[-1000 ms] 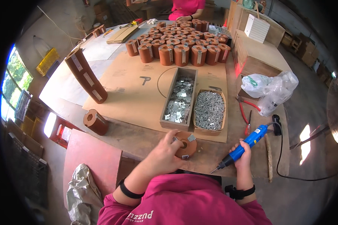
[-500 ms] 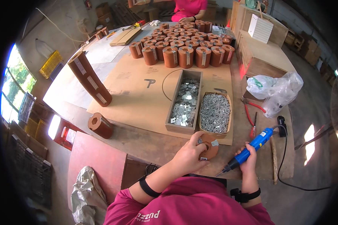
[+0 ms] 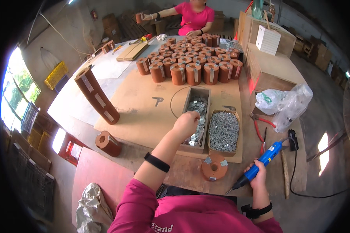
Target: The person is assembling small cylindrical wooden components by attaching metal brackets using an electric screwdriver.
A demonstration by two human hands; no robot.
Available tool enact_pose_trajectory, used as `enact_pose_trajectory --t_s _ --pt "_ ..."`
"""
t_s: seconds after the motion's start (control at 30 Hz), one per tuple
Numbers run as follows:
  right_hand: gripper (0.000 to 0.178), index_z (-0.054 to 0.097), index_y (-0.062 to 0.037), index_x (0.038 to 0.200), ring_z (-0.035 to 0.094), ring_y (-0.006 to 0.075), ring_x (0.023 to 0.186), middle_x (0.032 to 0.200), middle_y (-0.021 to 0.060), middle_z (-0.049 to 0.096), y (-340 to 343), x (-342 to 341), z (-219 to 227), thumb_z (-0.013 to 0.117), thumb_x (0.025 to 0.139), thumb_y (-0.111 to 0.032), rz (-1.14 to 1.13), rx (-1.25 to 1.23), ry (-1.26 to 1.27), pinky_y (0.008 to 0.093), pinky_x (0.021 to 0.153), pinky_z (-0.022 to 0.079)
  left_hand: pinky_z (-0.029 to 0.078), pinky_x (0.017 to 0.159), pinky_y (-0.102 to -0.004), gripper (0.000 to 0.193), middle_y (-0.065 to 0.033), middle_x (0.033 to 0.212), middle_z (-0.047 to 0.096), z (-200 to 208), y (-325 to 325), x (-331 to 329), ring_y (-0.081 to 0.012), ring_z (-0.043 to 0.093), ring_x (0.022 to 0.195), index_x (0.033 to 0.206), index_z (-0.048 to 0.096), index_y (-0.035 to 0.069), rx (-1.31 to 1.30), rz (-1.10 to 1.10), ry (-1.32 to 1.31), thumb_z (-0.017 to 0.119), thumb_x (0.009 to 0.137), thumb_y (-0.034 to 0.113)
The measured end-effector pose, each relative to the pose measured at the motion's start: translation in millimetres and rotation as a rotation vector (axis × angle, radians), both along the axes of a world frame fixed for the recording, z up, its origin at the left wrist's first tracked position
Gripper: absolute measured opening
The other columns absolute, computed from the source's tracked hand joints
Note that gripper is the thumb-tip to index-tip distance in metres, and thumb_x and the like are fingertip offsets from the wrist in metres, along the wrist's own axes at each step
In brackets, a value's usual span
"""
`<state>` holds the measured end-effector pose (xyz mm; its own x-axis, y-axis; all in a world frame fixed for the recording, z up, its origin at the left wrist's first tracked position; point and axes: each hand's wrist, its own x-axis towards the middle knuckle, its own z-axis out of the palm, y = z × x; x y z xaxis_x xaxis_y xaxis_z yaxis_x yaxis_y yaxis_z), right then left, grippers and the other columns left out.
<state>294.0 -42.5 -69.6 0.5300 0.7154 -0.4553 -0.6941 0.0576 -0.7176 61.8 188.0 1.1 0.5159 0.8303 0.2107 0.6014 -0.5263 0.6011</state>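
My left hand (image 3: 187,123) is down in the long wooden box (image 3: 207,101) of small flat metal plates (image 3: 197,136). Its fingers are curled closed, and whatever they pinch is hidden. My right hand (image 3: 257,175) grips a blue electric screwdriver (image 3: 265,158), its bit pointing down and left at the table edge. Between my arms a reddish-brown cylinder (image 3: 214,175) with a hole in its middle stands on end, with metal plates on its top near the rim. Beside the wooden box sits a cardboard box (image 3: 238,145) full of screws (image 3: 224,130).
Many brown cylinders (image 3: 193,73) stand grouped at the back. A stacked column (image 3: 96,95) leans at left, near a single cylinder (image 3: 108,143). Red-handled pliers (image 3: 256,126), plastic bags (image 3: 287,103) and a stick (image 3: 285,174) lie right. Across the table, a person (image 3: 194,19) holds a cylinder.
My left hand has let go of the brown cylinder and moved forward into the box of metal plates. My right hand still holds the screwdriver. The person opposite shows more, arm outstretched.
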Motion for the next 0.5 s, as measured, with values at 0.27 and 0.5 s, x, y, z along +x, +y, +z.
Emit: enact_pose_trajectory --t_s 0.27,0.5 --pt "0.033 0.044 -0.0102 0.097 0.052 0.0237 0.057 0.067 0.0086 0.049 -3 0 -4 0.06 0.069 -0.017 -0.017 -0.028 -0.007 0.041 0.054 0.046 0.041 0.08 -0.038 0.017 -0.0074 0.1 0.051 -19 9 32 -0.025 0.046 0.098 0.084 0.067 0.014 0.248 0.024 0.591 0.059 0.07 0.019" --pt "0.031 0.044 -0.0105 0.096 0.051 0.0241 0.057 0.066 0.0089 0.049 -1 2 -4 0.059 0.069 -0.016 -0.018 -0.013 -0.001 0.0409 0.053 0.045 0.039 0.078 -0.0376 0.016 -0.0055 0.093 0.052 -17 -1 25 -0.0238 0.048 0.094 0.083 0.067 0.017 0.238 0.051 0.588 0.056 0.074 0.025"
